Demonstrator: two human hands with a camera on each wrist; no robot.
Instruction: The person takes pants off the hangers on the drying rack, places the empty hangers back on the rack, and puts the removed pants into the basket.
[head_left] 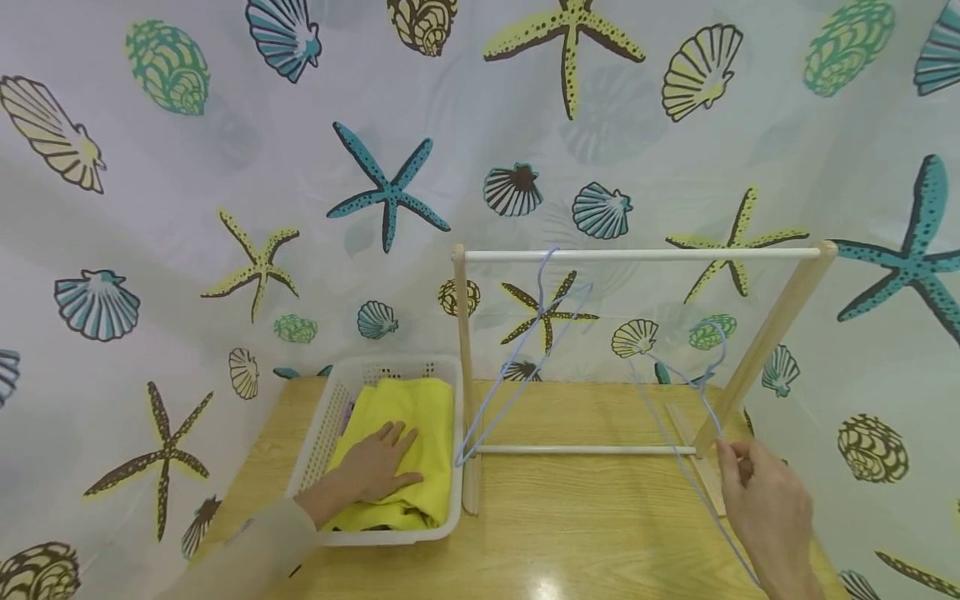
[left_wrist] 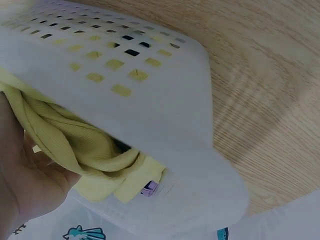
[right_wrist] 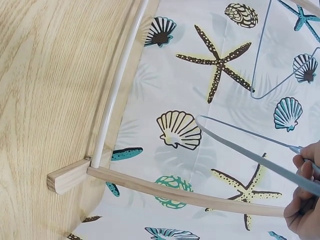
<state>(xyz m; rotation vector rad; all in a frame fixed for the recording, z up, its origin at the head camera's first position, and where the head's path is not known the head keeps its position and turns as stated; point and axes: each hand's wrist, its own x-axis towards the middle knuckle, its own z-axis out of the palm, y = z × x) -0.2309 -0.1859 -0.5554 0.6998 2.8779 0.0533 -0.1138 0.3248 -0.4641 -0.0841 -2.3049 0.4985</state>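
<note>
My left hand (head_left: 375, 468) rests with spread fingers on a folded yellow cloth (head_left: 432, 417). The cloth lies in a white plastic basket (head_left: 454, 500) with perforated walls. Up close in the left wrist view, the cloth (left_wrist: 90, 145) bunches into folds beside that hand (left_wrist: 35, 185). At the right, my right hand (head_left: 768, 504) pinches a blue wire hanger (head_left: 702, 384) along one side, its hook pointing up, apart from the rail. The right wrist view shows fingers curled round this hanger (right_wrist: 240, 151).
A wooden rack with a white top rail (head_left: 637, 256) stands on the wooden table (head_left: 570, 517). Another blue hanger (head_left: 542, 310) hangs near the rail's left end. A lower white bar (head_left: 585, 450) joins the rack's posts. A curtain (head_left: 465, 108) with shells and starfish surrounds the table.
</note>
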